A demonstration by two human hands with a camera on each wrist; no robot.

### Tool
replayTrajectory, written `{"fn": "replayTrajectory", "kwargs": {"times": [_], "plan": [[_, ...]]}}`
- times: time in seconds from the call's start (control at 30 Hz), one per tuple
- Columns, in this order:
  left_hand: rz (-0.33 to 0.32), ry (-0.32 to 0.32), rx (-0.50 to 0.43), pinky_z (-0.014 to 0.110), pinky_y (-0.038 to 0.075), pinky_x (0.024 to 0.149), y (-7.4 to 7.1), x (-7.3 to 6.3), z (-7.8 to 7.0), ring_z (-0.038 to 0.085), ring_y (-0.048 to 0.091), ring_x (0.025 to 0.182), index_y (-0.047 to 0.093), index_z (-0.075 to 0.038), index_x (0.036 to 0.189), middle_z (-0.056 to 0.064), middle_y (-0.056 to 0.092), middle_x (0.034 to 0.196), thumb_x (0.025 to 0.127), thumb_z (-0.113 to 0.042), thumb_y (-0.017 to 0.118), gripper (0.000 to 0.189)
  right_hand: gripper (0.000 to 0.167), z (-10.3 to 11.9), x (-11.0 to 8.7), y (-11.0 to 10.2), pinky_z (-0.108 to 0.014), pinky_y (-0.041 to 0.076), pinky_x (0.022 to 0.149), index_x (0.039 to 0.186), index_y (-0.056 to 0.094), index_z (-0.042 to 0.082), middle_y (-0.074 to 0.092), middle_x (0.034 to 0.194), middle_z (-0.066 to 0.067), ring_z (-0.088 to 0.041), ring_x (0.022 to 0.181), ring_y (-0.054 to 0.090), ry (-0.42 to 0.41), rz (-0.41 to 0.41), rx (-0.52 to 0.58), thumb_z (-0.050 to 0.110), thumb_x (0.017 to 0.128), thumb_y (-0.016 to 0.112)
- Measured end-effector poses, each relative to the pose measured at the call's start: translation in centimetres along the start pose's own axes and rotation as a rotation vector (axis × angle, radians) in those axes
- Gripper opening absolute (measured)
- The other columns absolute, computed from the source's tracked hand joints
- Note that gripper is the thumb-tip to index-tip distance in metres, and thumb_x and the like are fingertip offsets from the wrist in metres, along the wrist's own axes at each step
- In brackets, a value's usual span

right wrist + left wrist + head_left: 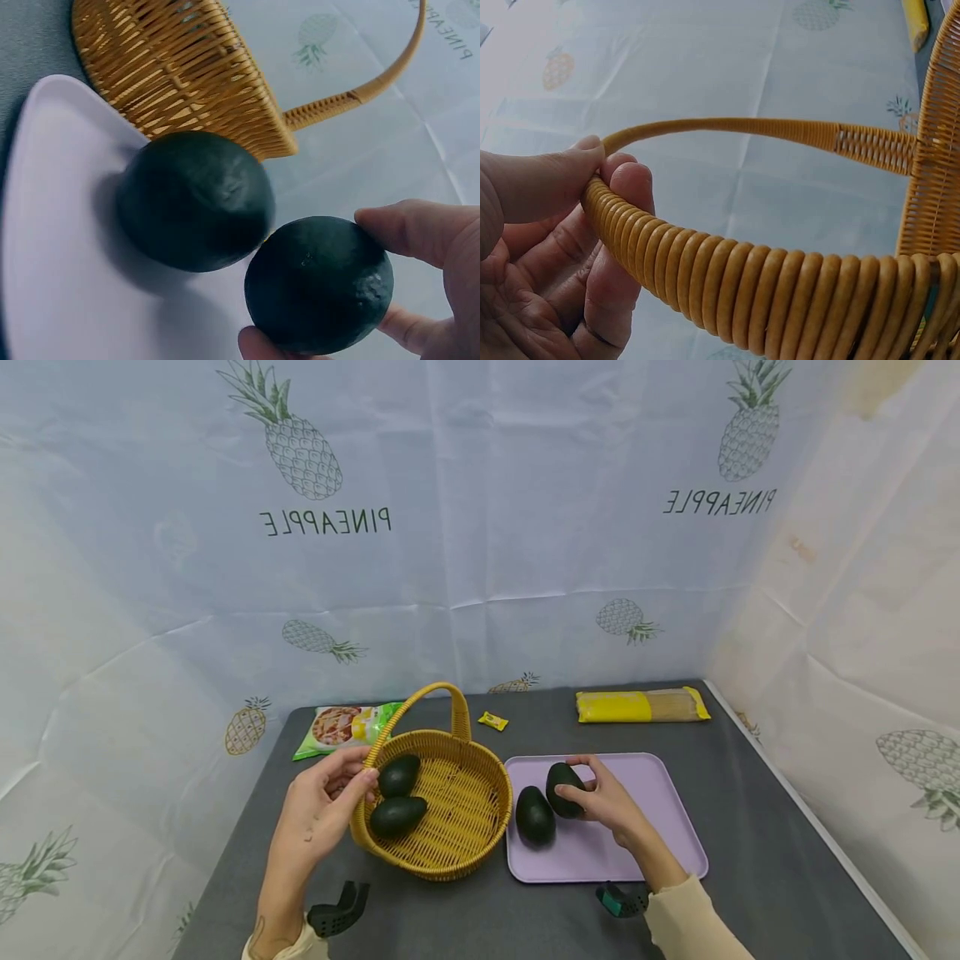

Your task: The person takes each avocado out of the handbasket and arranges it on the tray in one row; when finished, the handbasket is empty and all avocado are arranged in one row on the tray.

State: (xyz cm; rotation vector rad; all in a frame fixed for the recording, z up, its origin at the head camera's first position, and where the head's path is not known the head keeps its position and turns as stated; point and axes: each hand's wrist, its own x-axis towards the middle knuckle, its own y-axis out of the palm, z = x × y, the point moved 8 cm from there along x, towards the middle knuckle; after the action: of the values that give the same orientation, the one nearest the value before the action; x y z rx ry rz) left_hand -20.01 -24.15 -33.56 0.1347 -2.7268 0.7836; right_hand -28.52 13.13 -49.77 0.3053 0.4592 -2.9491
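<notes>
At the table's far left corner lies a glossy green-and-white plastic bag (330,735), printed with a picture of food. Right of it stands a round, yellow-brown woven basket (457,810), its strands tight and ridged, with a tall arched handle (727,289) bound in smooth coils. Against the basket's left wall rest two dark green, smooth oval avocados, a rear one (399,775) and a front one (398,817). Beyond the basket, near the table's far edge, is a small crinkled yellow packet (492,721). Next comes a lavender rectangular tray (658,793) with rounded corners and a low rim. Toward its left edge lies a dark green, pear-shaped avocado (536,817). By the far right corner lies a long yellow packet (643,704), its clear part showing pale strands.

The table (427,918) is dark grey and matt, with a white strip along its right edge. A creased, pale sheet (525,543) printed with pineapples and mirrored lettering hangs behind and along both sides.

The left hand (318,814) pinches the handle between thumb and fingers. The right hand (609,806) grips another dark green, oval avocado (565,789) over the tray, fingers curled round it, just beside the pear-shaped one; I can't tell whether it touches the tray.
</notes>
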Motion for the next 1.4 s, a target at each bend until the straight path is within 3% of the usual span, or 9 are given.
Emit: {"fn": "replayTrajectory", "kwargs": {"times": [0.17, 0.47, 0.97, 1.4], "plan": [[0.002, 0.004, -0.006, 0.027, 0.057, 0.065, 0.0, 0.0, -0.1, 0.009, 0.068, 0.072, 0.066, 0.0, 0.126, 0.009, 0.071, 0.093, 0.099, -0.011, 0.066, 0.029, 0.06, -1.0, -0.6, 0.1, -0.039, 0.06, 0.078, 0.14, 0.05, 0.016, 0.063, 0.099, -0.019, -0.022, 0.083, 0.066, 0.017, -0.021, -0.004, 0.027, 0.089, 0.079], [-0.004, 0.007, -0.007, 0.026, 0.057, 0.065, 0.0, 0.0, -0.1, 0.007, 0.067, 0.071, 0.066, 0.0, 0.125, 0.008, 0.071, 0.092, 0.099, -0.011, 0.067, 0.029, 0.061, -1.9, -1.3, 0.0, -0.032, 0.045, 0.071, 0.139, 0.052, 0.018, 0.067, 0.097, -0.014, -0.023, 0.085, 0.061, 0.028, -0.052, -0.115, 0.035, 0.087, 0.079], [-0.007, 0.003, -0.013, 0.025, 0.057, 0.066, 0.0, -0.1, -0.1, 0.012, 0.069, 0.072, 0.066, -0.001, 0.125, 0.009, 0.071, 0.092, 0.099, -0.011, 0.067, 0.028, 0.062, -2.9, -1.7, 0.5, -0.031, 0.045, 0.073, 0.137, 0.052, 0.017, 0.068, 0.094, -0.011, -0.019, 0.085, 0.06, 0.022, -0.074, -0.154, 0.036, 0.085, 0.081], [-0.011, 0.001, 0.002, 0.023, 0.057, 0.067, 0.0, -0.1, 0.0, 0.007, 0.068, 0.072, 0.065, 0.0, 0.127, 0.012, 0.073, 0.094, 0.099, -0.011, 0.067, 0.03, 0.065, -2.6, -2.0, 0.8, -0.031, 0.042, 0.069, 0.14, 0.05, 0.014, 0.065, 0.089, -0.01, -0.019, 0.079, 0.056, 0.0, -0.052, -0.202, 0.037, 0.087, 0.08]]}}
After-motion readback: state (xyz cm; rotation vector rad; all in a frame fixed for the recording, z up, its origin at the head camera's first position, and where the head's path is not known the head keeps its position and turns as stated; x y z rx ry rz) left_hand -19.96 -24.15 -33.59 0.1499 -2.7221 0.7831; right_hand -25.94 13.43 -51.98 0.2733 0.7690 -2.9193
